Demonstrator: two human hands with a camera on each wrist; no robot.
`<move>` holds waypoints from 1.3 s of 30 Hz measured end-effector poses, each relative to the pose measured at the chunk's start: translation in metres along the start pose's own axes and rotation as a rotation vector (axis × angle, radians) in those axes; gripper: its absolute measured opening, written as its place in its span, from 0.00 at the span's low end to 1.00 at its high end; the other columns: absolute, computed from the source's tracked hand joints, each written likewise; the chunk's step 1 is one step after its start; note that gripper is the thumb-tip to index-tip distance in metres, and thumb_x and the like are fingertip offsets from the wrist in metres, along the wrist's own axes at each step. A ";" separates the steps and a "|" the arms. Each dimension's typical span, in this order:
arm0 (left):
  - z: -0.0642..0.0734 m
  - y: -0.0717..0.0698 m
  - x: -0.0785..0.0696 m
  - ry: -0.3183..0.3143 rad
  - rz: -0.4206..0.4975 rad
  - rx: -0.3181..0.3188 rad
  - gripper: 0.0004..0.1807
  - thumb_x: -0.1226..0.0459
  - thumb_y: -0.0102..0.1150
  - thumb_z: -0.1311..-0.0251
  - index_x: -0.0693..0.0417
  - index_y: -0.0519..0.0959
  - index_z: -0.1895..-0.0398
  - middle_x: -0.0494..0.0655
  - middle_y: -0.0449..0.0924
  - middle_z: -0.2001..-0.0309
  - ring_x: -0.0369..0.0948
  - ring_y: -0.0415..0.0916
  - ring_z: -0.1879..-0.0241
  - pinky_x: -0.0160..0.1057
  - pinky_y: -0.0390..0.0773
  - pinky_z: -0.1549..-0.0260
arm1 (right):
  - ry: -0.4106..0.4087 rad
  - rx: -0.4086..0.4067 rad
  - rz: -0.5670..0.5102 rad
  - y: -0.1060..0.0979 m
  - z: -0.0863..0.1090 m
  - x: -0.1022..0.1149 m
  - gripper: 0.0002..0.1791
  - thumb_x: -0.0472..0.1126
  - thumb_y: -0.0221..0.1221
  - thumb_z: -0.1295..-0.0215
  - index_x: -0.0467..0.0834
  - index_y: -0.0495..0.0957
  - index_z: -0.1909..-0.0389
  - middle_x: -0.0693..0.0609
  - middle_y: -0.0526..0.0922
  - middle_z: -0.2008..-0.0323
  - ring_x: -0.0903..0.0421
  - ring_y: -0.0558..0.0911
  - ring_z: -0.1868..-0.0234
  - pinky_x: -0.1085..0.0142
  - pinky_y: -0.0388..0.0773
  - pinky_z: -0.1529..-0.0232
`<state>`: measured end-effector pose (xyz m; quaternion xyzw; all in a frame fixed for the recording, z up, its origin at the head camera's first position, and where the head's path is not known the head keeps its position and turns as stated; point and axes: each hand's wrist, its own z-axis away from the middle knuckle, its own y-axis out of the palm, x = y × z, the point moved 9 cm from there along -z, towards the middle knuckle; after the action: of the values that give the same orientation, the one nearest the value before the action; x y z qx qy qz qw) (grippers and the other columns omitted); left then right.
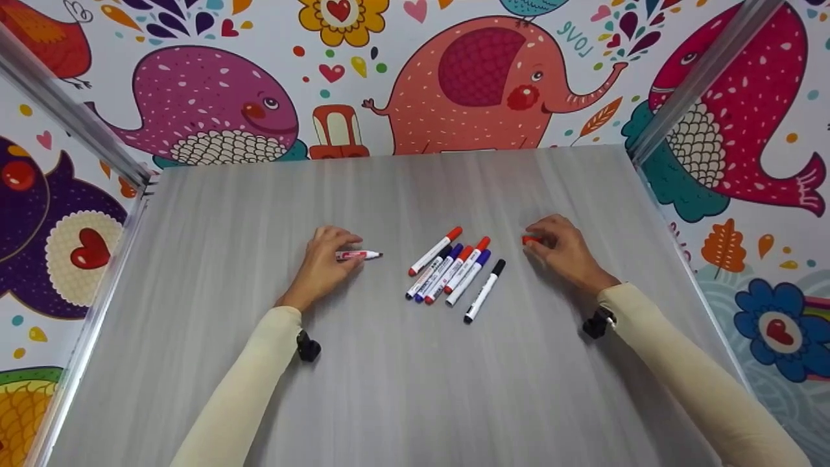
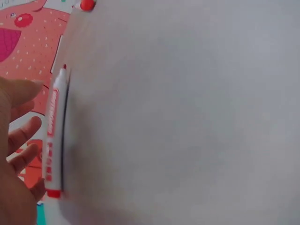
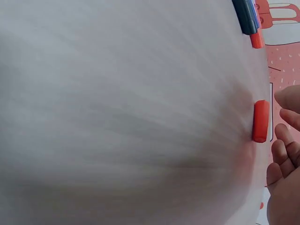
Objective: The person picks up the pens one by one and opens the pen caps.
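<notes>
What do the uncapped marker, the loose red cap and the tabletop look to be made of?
Uncapped marker: probably plastic, smooth white barrel with red print.
Red cap: likely moulded plastic, even red with faint sheen.
Tabletop: possibly laminate, given its smooth, grey, streaked grain; real wood can't be excluded.

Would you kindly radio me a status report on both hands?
Left hand beside uncapped red marker, not gripping. Right hand near red cap, not gripping. Cluster of other markers between them.

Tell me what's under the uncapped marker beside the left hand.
Grey tabletop shows alongside the uncapped marker; the strip directly beneath is covered, so it cannot be seen.
</notes>
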<state>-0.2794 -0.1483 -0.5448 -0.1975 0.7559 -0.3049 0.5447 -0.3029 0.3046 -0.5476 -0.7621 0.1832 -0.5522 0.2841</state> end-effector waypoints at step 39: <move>0.005 0.053 -0.064 0.108 0.009 0.032 0.18 0.67 0.76 0.32 0.62 0.87 0.41 0.53 0.85 0.45 0.51 0.75 0.40 0.53 0.77 0.38 | -0.064 0.192 -0.086 0.069 -0.032 0.063 0.16 0.32 0.70 0.26 0.34 0.85 0.41 0.38 0.83 0.42 0.39 0.79 0.37 0.39 0.75 0.31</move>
<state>-0.2520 -0.0705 -0.5366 -0.1686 0.7803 -0.3245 0.5073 -0.3104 0.2070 -0.5380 -0.7557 0.0875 -0.5544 0.3376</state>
